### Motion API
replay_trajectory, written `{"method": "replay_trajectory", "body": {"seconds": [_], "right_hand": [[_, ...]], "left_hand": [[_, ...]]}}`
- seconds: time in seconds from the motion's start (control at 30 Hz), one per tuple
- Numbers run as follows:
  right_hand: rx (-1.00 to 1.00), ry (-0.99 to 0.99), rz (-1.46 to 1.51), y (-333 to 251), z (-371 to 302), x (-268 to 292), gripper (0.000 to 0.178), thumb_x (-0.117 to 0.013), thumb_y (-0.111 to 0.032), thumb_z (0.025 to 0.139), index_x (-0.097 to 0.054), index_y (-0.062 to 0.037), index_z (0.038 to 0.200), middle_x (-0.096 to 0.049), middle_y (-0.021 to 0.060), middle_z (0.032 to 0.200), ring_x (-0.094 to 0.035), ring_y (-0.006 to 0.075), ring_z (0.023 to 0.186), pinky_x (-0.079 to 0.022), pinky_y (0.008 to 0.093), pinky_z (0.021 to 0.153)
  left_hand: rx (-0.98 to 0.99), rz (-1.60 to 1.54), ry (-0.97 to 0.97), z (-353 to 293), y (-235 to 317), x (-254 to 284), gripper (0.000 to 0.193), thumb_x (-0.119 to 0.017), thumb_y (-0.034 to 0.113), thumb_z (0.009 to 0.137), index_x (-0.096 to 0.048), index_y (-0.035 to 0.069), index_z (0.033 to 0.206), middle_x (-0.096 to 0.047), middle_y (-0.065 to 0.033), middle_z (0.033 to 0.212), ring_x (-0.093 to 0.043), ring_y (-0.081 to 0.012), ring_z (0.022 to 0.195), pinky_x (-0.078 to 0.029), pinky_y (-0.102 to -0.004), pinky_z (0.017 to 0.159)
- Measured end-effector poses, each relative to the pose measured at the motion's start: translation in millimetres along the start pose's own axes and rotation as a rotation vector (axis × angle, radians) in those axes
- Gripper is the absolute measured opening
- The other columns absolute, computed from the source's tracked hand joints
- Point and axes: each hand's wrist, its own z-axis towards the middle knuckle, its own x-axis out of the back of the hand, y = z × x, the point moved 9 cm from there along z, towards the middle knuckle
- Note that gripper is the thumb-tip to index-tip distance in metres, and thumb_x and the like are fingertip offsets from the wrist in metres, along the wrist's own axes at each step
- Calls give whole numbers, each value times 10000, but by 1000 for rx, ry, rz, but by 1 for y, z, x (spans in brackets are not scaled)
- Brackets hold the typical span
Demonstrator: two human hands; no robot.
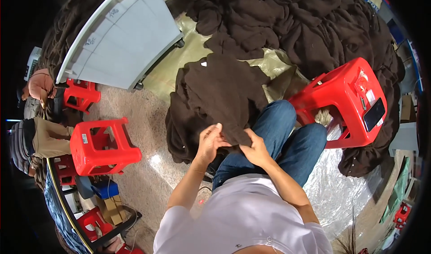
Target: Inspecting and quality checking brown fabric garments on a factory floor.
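A dark brown knit garment point(220, 88) is draped in front of my knees and partly over my lap. It has a small white tag near its far end. My left hand point(210, 142) is closed on the near edge of the cloth, thumb on top and fingers partly under the fabric. Close by on the right, my right hand point(256, 151) pinches the same edge between thumb and fingers. A short stretch of brown cloth spans the gap between the two hands.
A large heap of brown garments point(292, 20) lies ahead on yellowish plastic sheeting point(184, 52). On my right stands a red stool point(334, 92) with a phone point(374, 115) on it. At left are a grey wheeled panel point(130, 34), another red stool point(103, 146) and seated people.
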Motion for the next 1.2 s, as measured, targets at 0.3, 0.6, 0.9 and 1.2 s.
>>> {"method": "replay_trajectory", "body": {"seconds": [0.3, 0.6, 0.9, 1.2], "right_hand": [[211, -367, -15, -95, -97, 75, 345, -770, -179, 729, -638, 59, 942, -602, 165, 676, -615, 294, 582, -442, 393, 556], [397, 1237, -374, -148, -275, 323, 389, -552, -209, 758, -590, 40, 1053, -643, 137, 955, -606, 220, 840, -468, 271, 770], [-520, 656, -537, 97, -158, 317, 432, -717, -205, 766, -550, -36, 1127, -526, 190, 1052, -574, 355, 983, -476, 410, 859], [-220, 1123, -415, 96, -232, 284, 337, -749, -255, 816, -636, -13, 1023, -659, 141, 893, -654, 275, 847, -509, 343, 777]], "left_hand": [[-847, 1797, 213, 24, 47, -14, 629, -684, 91, 693, -510, 151, 1295, -417, -168, 1422, -406, -394, 1282, -286, -509, 1089], [49, 816, -892, -61, 56, -104, 327, -755, 181, 787, -662, -54, 993, -692, -54, 869, -622, -107, 821, -489, -265, 750], [-378, 947, -95, 41, 20, -84, 234, -625, 169, 920, -653, -60, 966, -604, 35, 905, -516, -78, 859, -427, -235, 795], [-304, 530, -136, 35, 28, -80, 107, -738, 85, 834, -666, 8, 814, -592, 57, 757, -489, -50, 681, -388, -211, 653]]}}
